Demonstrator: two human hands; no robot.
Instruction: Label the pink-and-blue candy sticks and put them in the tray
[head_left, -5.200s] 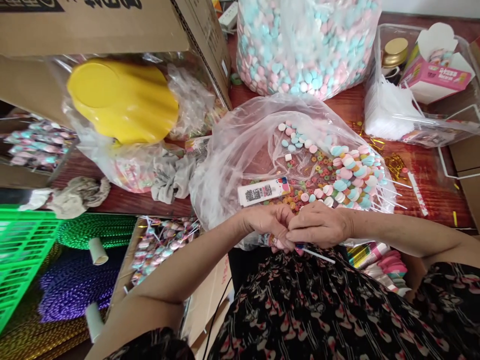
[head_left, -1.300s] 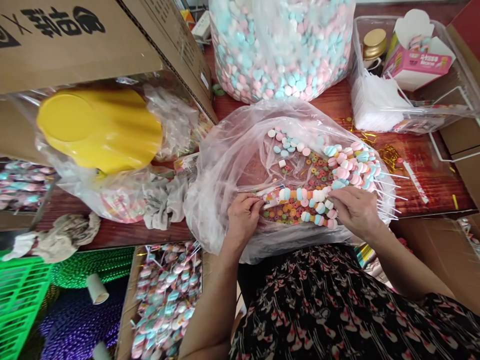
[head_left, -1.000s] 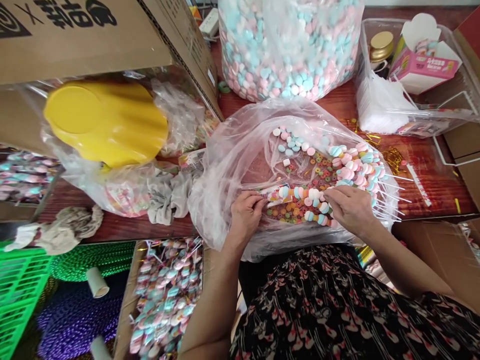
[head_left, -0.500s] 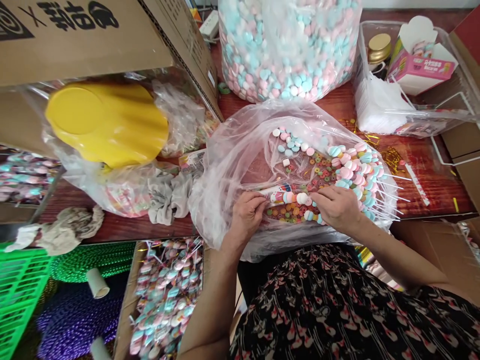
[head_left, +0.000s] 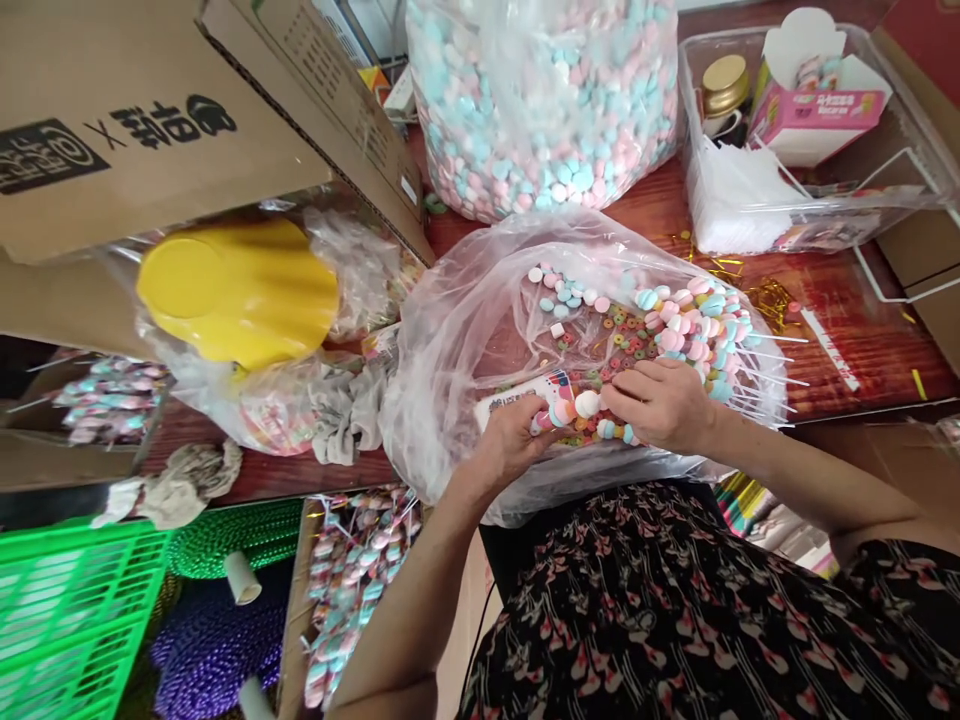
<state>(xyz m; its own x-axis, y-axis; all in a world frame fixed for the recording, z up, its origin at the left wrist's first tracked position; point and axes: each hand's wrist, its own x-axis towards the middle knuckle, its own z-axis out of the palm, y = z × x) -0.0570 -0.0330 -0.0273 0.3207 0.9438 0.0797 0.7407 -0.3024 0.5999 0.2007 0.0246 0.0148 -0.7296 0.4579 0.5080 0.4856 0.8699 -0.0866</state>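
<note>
My left hand (head_left: 517,435) is closed round the left part of a candy skewer (head_left: 576,408) strung with pink, orange and white pieces. At its right end, the bent fingers of my right hand (head_left: 660,402) pinch a piece beside a white candy; the fingertips are partly hidden. A white printed wrapper (head_left: 517,393) lies just behind my left hand. Under both hands spreads a clear plastic bag (head_left: 450,320), with loose round candies (head_left: 566,290) and small ring candies (head_left: 621,335) on it. Finished-looking candy skewers (head_left: 694,335) are piled to the right, white sticks pointing right.
A big bag of pastel candies (head_left: 547,110) stands at the back. To its right is a clear bin (head_left: 810,215). At left are a yellow tub (head_left: 240,290), a cardboard box (head_left: 150,190) and a green crate (head_left: 82,600). Another box of wrapped skewers (head_left: 360,590) sits below the table edge.
The view has shifted slightly. My left hand has gone from pinching the skewer's left end to wrapping round it, and more of the printed wrapper shows. My right hand stays at the right end.
</note>
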